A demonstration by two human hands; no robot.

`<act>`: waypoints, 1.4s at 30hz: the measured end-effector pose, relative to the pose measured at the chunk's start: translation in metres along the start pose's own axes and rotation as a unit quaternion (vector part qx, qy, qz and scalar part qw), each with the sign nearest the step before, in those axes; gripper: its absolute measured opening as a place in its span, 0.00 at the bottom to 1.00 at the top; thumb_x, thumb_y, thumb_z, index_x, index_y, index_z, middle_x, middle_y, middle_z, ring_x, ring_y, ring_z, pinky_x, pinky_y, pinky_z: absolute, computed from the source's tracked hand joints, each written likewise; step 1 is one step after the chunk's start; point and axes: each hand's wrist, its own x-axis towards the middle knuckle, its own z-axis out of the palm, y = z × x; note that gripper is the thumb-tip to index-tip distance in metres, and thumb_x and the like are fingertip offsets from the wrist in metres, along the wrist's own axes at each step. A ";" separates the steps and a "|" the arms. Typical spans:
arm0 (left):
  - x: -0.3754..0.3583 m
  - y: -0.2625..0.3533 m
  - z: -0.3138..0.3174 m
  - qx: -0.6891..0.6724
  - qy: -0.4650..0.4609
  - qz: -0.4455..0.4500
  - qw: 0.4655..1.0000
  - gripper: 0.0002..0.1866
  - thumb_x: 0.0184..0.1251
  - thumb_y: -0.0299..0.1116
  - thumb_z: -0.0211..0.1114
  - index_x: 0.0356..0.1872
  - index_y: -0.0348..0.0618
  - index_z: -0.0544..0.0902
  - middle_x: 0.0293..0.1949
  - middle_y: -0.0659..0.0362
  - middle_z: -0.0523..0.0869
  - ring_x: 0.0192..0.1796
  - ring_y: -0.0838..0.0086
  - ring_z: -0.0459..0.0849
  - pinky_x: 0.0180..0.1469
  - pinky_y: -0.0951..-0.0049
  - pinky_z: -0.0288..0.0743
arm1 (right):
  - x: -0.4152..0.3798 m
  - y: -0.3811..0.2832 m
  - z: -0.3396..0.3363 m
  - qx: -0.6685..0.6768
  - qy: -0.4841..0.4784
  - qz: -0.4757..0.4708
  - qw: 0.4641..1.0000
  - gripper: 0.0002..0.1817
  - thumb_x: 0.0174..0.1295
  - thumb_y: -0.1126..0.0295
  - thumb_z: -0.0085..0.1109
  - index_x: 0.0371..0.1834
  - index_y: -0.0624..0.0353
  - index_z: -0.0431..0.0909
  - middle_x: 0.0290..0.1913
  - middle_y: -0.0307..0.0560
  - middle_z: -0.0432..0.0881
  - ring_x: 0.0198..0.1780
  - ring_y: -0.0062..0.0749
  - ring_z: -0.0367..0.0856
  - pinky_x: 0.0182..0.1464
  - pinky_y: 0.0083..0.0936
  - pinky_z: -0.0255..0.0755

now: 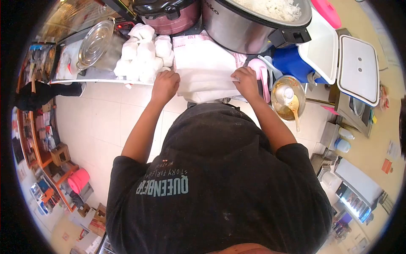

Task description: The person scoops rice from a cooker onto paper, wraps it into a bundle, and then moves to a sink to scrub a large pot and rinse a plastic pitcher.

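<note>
White paper sheets (205, 63) lie in front of me at the counter's front edge, on a stack with pink print at its far end. My left hand (167, 86) is closed at the near left edge of the paper. At the near right side my right hand (246, 80) pinches the sheet's edge between thumb and fingers. The paper between the hands looks smooth, with its front edge drooping. Just left of it sits a pile of white wrapped packets (144, 55). Beside my right hand lies a pink scoop (261, 76).
A large cooker of rice (241, 31) and a pink cooker (171, 19) stand behind the paper. A lidded steel pot (99, 46) is at left. At right are a blue cool box (289, 63) and a metal bowl (277, 110) with a spoon. Another person's leg (63, 89) shows far left.
</note>
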 end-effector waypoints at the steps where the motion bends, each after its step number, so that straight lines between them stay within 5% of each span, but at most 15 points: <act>1: 0.002 -0.003 -0.002 0.017 0.008 -0.009 1.000 0.05 0.57 0.24 0.67 0.33 0.46 0.82 0.36 0.56 0.82 0.46 0.58 0.82 0.50 0.56 0.73 | -0.005 0.001 0.004 0.018 0.019 0.010 1.000 0.14 0.43 0.77 0.73 0.35 0.51 0.88 0.44 0.40 0.86 0.53 0.42 0.80 0.59 0.39 0.70; 4: 0.027 -0.004 -0.020 0.060 0.010 -0.046 0.997 0.10 0.59 0.21 0.63 0.42 0.42 0.82 0.41 0.50 0.83 0.48 0.52 0.82 0.53 0.51 0.74 | -0.016 0.003 0.016 0.057 0.067 0.044 0.995 0.15 0.41 0.80 0.73 0.35 0.53 0.88 0.45 0.41 0.86 0.53 0.45 0.80 0.58 0.40 0.72; 7: 0.080 0.003 -0.019 -0.073 0.101 0.032 0.992 0.17 0.66 0.29 0.66 0.55 0.39 0.82 0.53 0.46 0.85 0.57 0.48 0.82 0.63 0.51 0.74 | -0.019 0.006 0.022 0.091 0.088 0.069 0.990 0.15 0.41 0.80 0.71 0.35 0.54 0.88 0.45 0.42 0.86 0.53 0.46 0.80 0.57 0.40 0.74; 9: 0.100 0.026 -0.008 -0.134 -0.067 0.131 0.980 0.31 0.68 0.45 0.70 0.66 0.36 0.78 0.65 0.42 0.82 0.67 0.46 0.79 0.72 0.53 0.69 | -0.019 0.010 0.025 0.103 0.092 0.090 0.986 0.14 0.43 0.80 0.72 0.36 0.54 0.89 0.47 0.43 0.87 0.53 0.46 0.81 0.58 0.40 0.75; 10: 0.105 0.039 -0.005 -0.103 -0.215 0.107 0.965 0.45 0.61 0.54 0.76 0.74 0.40 0.73 0.71 0.42 0.78 0.70 0.47 0.77 0.75 0.55 0.68 | -0.019 0.009 0.026 0.113 0.095 0.105 0.983 0.14 0.44 0.81 0.72 0.36 0.54 0.89 0.47 0.43 0.87 0.54 0.46 0.81 0.58 0.40 0.75; 13: 0.110 0.039 0.027 -0.014 -0.381 0.105 0.918 0.43 0.61 0.55 0.76 0.74 0.43 0.75 0.67 0.47 0.83 0.67 0.50 0.81 0.71 0.55 0.73 | -0.016 0.011 0.021 0.139 0.100 0.135 0.976 0.14 0.46 0.81 0.71 0.37 0.54 0.90 0.49 0.44 0.87 0.56 0.45 0.82 0.59 0.38 0.76; 19: 0.070 0.036 0.041 -0.048 -0.267 0.067 0.960 0.33 0.73 0.41 0.67 0.76 0.42 0.71 0.70 0.48 0.81 0.69 0.51 0.80 0.73 0.55 0.71 | -0.022 0.014 0.023 0.159 0.126 0.154 0.967 0.13 0.47 0.82 0.70 0.36 0.54 0.90 0.49 0.45 0.87 0.56 0.46 0.82 0.59 0.36 0.77; 22: 0.044 0.038 0.049 0.026 -0.109 0.176 0.978 0.33 0.75 0.34 0.61 0.79 0.40 0.65 0.76 0.49 0.74 0.76 0.54 0.72 0.79 0.55 0.64 | -0.026 0.022 0.027 0.157 0.129 0.162 0.966 0.12 0.50 0.82 0.68 0.37 0.56 0.89 0.51 0.46 0.87 0.57 0.47 0.82 0.61 0.37 0.76; 26: 0.020 0.050 0.050 0.048 -0.112 0.154 0.981 0.36 0.76 0.32 0.59 0.82 0.40 0.59 0.84 0.49 0.59 0.86 0.55 0.55 0.85 0.49 0.49 | -0.023 -0.005 0.009 0.062 0.144 0.103 0.982 0.17 0.55 0.81 0.61 0.49 0.59 0.84 0.59 0.51 0.84 0.61 0.51 0.80 0.65 0.41 0.74; 27: 0.014 0.051 0.052 0.012 -0.105 0.158 0.982 0.36 0.76 0.33 0.59 0.82 0.40 0.59 0.83 0.49 0.60 0.85 0.55 0.55 0.85 0.49 0.48 | -0.017 -0.025 0.001 0.028 0.151 0.070 0.986 0.19 0.56 0.80 0.60 0.53 0.60 0.83 0.61 0.53 0.82 0.62 0.53 0.80 0.66 0.41 0.74; 29: 0.002 0.052 0.058 -0.060 -0.093 0.167 0.980 0.35 0.77 0.34 0.59 0.82 0.41 0.61 0.83 0.48 0.60 0.85 0.55 0.56 0.85 0.50 0.48 | -0.012 -0.056 0.004 0.159 -0.016 -0.025 0.987 0.25 0.59 0.77 0.59 0.63 0.61 0.78 0.68 0.58 0.78 0.70 0.52 0.76 0.73 0.40 0.71; 31: -0.006 0.051 0.062 -0.061 -0.026 0.152 0.986 0.36 0.67 0.33 0.70 0.76 0.39 0.70 0.77 0.48 0.71 0.80 0.56 0.67 0.79 0.57 0.63 | -0.015 -0.061 0.027 0.130 -0.043 -0.097 0.986 0.29 0.61 0.71 0.66 0.69 0.61 0.75 0.68 0.56 0.78 0.70 0.50 0.76 0.71 0.39 0.73; 34: -0.013 0.050 0.064 -0.162 0.031 0.029 0.986 0.31 0.63 0.29 0.73 0.68 0.37 0.78 0.68 0.48 0.80 0.71 0.55 0.78 0.71 0.59 0.74 | -0.028 -0.049 0.040 0.109 -0.058 0.000 0.992 0.31 0.62 0.65 0.70 0.69 0.61 0.76 0.67 0.54 0.79 0.68 0.49 0.78 0.69 0.38 0.74; 36: -0.021 0.049 0.064 -0.191 0.049 -0.068 0.978 0.25 0.60 0.26 0.74 0.60 0.37 0.84 0.60 0.49 0.87 0.63 0.54 0.84 0.64 0.60 0.80 | -0.033 -0.041 0.047 0.126 -0.053 0.015 0.991 0.29 0.62 0.64 0.70 0.67 0.61 0.79 0.66 0.54 0.81 0.66 0.49 0.79 0.69 0.38 0.74; 42: 0.000 0.015 0.070 -0.225 0.005 -0.034 0.974 0.08 0.65 0.26 0.70 0.44 0.39 0.89 0.44 0.50 0.90 0.49 0.51 0.87 0.53 0.56 0.80 | -0.016 -0.022 0.060 0.159 -0.048 0.049 0.985 0.11 0.64 0.66 0.69 0.44 0.60 0.89 0.49 0.50 0.86 0.55 0.50 0.82 0.57 0.41 0.77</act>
